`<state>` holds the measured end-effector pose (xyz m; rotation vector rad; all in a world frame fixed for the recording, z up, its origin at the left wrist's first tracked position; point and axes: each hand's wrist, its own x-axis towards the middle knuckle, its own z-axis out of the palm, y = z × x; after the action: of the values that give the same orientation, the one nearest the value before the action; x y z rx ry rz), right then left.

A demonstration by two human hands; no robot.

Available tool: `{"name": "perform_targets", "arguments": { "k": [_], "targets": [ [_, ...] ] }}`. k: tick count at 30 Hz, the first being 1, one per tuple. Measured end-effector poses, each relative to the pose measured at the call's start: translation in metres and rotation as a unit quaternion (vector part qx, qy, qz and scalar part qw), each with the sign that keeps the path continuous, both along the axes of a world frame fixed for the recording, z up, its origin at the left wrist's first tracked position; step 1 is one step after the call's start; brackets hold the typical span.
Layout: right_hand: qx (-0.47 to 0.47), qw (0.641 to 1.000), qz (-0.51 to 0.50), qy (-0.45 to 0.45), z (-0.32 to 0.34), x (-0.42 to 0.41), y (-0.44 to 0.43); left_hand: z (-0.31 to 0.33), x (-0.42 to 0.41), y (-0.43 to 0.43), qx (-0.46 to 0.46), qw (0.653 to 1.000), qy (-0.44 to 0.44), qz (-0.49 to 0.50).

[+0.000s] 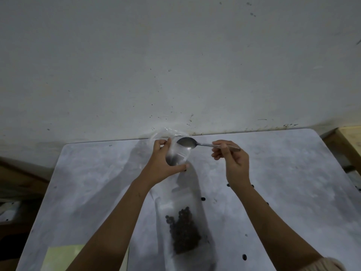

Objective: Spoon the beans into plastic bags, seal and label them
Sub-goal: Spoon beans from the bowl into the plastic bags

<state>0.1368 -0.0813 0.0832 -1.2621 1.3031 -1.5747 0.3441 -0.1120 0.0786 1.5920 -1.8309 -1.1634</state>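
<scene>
Head view, dim light. Left hand (163, 163), centre of frame: grip holding a clear bag (178, 153) upright above the surface (97, 182), fingers at its upper left edge and thumb curled under its lower right. The bag's mouth is crumpled and pale against the wall (175, 65), so its rim is hard to trace. A dark patch shows through the film near the palm; shadow or contents, cannot tell. Right hand (232, 159), just right of centre: grip pinching the handle of a metal spoon (190, 143). The handle end pokes out past the fingers and the bowl points left, reaching the bag's upper right edge. Whether the bowl is touching the film cannot be told. The bowl looks shiny and bare, though glare blurs it. Lower centre: a second bag (170, 204) lies flat on the surface, with a dark heap of beans (183, 231) inside. Its near end runs toward the bottom frame edge and its outline is faint. Whether it is sealed cannot be told. Loose beans (203, 198) are scattered on the surface right of centre, some partly behind the right forearm. Lower left: a pale yellow sheet (62, 257), cut off by the frame and partly covered by the left forearm. Lower right corner: a bit of light sleeve (328, 265). Right edge: part of a wooden frame (345, 141), cut off.
</scene>
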Motion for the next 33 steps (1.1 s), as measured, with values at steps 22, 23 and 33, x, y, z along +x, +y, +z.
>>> {"name": "perform_targets", "arguments": {
  "k": [22,23,33],
  "targets": [
    [0.158,0.897,0.089,0.404,-0.093,-0.016,-0.004,-0.001,-0.018,0.002,0.018,0.954,0.264,0.144],
    [0.148,0.881,0.1,0.439,-0.097,-0.017,-0.004,0.0,-0.02,0.002,0.025,0.952,0.268,0.144],
    [0.118,0.861,0.075,0.489,-0.108,-0.02,-0.006,0.0,-0.026,0.008,0.031,0.958,0.258,0.118]
  ]
}}
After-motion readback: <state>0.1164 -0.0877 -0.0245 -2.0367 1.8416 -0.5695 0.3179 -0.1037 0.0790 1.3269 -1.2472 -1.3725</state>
